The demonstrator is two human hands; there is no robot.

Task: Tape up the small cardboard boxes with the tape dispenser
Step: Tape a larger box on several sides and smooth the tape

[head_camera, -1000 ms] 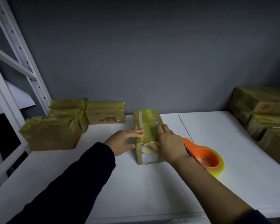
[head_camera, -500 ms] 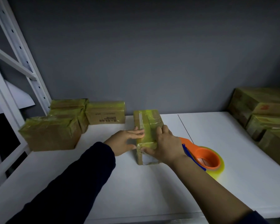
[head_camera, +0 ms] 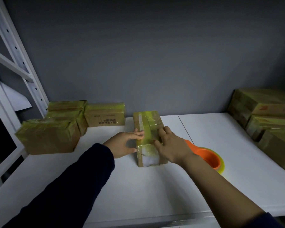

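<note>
Centre box (head_camera: 147, 127): small brown cardboard, lies flat, long axis pointing to the worktop's back edge, near the middle of the back. Glossy yellowish tape wraps the top, 1 strip runs lengthwise and folds down the near end; white patch on that end.

Left boxes (head_camera: 48, 137): 4 taped brown boxes clustered at the back-left corner, biggest in front, 2 stacked behind it, 1 with dark print facing forward.

Right boxes (head_camera: 270, 127): at least 3 taped boxes piled along the right edge.

Tape dispenser (head_camera: 207, 157): orange, yellowish roll, flat on the worktop just right of the centre box, partly hidden.
</note>
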